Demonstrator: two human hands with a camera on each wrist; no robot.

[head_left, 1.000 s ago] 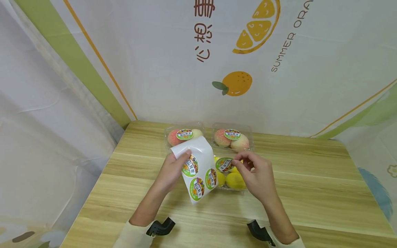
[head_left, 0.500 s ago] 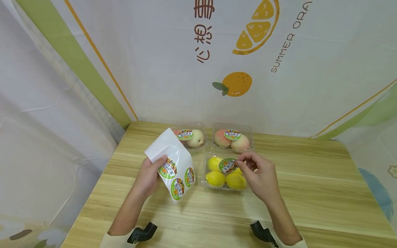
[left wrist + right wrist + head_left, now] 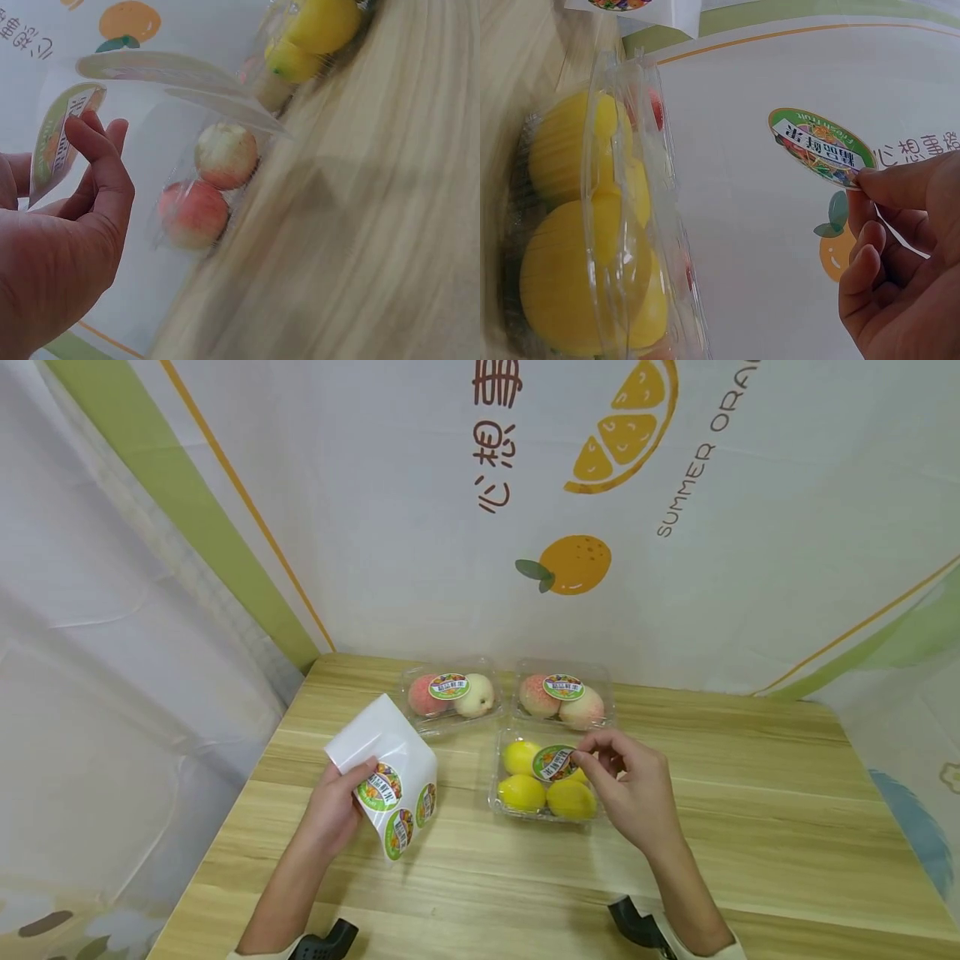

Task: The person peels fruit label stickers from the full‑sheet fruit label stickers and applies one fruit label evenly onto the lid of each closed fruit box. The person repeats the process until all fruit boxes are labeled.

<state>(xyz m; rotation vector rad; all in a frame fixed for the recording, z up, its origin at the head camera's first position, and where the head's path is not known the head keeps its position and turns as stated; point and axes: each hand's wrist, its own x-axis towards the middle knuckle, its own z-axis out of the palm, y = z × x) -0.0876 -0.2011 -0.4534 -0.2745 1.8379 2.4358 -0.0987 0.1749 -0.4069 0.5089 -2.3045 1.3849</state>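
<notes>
My left hand [image 3: 335,806] grips a white sticker sheet [image 3: 390,739] between thumb and fingers, left of the fruit boxes; several round green fruit labels show on its lower part. Between the thumb and fingertip of my right hand [image 3: 632,789] a single oval fruit sticker [image 3: 821,146] is pinched by its edge. In the right wrist view that sticker stands apart from the clear plastic box of lemons [image 3: 592,225]. From the head, the sticker overlaps the lemon box [image 3: 543,814], whose yellow lemons [image 3: 522,793] sit under the transparent lid.
Behind stand two clear boxes of peaches, the left peach box [image 3: 453,714] and the right peach box [image 3: 596,675], each bearing a label on its lid. All rest on a wooden table [image 3: 750,827] against a printed curtain [image 3: 420,527].
My left hand has carried the sticker sheet left and slightly down, uncovering the left peach box and lemons. My right hand has shifted slightly right, still pinching the sticker.
</notes>
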